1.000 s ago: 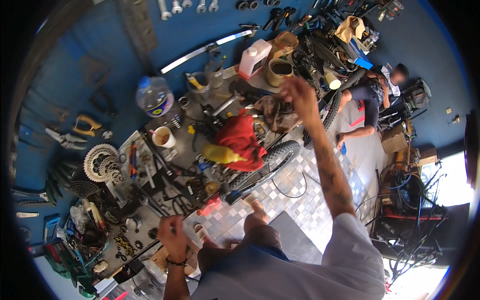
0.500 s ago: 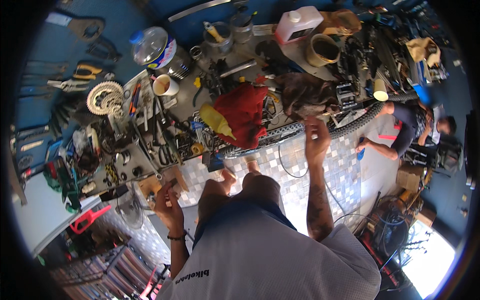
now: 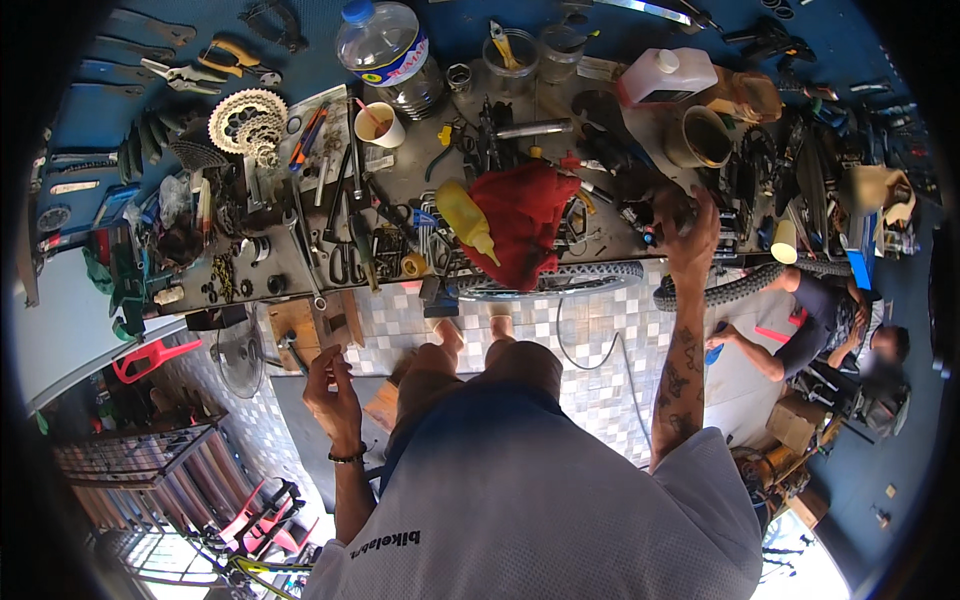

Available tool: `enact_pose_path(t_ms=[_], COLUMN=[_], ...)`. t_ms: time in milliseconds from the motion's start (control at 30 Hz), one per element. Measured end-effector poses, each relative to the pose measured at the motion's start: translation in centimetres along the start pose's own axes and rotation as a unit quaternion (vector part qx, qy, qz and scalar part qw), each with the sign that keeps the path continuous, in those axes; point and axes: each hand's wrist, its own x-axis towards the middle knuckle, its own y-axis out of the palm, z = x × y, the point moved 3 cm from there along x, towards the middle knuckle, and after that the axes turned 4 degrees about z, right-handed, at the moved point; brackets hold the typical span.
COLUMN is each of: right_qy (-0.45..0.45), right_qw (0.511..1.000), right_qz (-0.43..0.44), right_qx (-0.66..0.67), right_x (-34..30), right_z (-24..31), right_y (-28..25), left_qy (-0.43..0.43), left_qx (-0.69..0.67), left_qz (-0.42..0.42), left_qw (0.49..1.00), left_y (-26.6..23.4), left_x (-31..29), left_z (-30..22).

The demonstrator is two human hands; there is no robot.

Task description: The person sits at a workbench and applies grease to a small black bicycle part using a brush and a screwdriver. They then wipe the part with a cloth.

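My right hand (image 3: 690, 235) reaches over the workbench (image 3: 590, 245) at its right half, fingers curled down on a dark brown rag (image 3: 657, 190) that looks bunched beneath them. The palm side is hidden. My left hand (image 3: 333, 395) hangs in front of the bench edge, at the left, its fingers loosely bent and apart; I see nothing in it. Left of my right hand lies a red cloth (image 3: 525, 215) with a yellow squeeze bottle (image 3: 465, 215) on top. A brown tub (image 3: 697, 137) stands just beyond my right hand.
Along the bench are a clear water jug (image 3: 388, 55), a white cup (image 3: 380, 126), a pink-tinted jerrycan (image 3: 665, 78) and a cogset (image 3: 248, 122). A bicycle tyre (image 3: 575, 278) runs below the front edge. Another person (image 3: 850, 310) sits at the right.
My right hand has moved forward and right onto the bench, and the brown rag has gone from spread out to gathered under it. My left hand stays low, and my view has shifted.
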Motion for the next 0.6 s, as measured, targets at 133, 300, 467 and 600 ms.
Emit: enact_pose_path(t_ms=[133, 300, 467, 600], right_qy=[0.020, -0.077, -0.262, -0.042], right_qw=[0.945, 0.974, 0.961, 0.960], right_qz=[0.131, 0.215, 0.081, 0.253], right_qx=[0.298, -0.011, -0.035, 0.115], right_x=[2.0, 2.3, 1.3, 2.5], right_z=[6.6, 8.8, 4.9, -0.6], right_y=[8.6, 21.6, 25.4, 24.8], left_qy=[0.029, 0.072, 0.002, -0.072], left_qx=[-0.010, -0.033, -0.046, -0.078], left_qz=[0.021, 0.015, -0.019, -0.028], left_qw=[0.999, 0.997, 0.999, 0.994], left_y=[1.5, 1.2, -1.2, -2.5], left_x=[0.1, 0.5, -1.1, -4.0], left_z=[-1.0, -2.1, 0.7, 3.9])
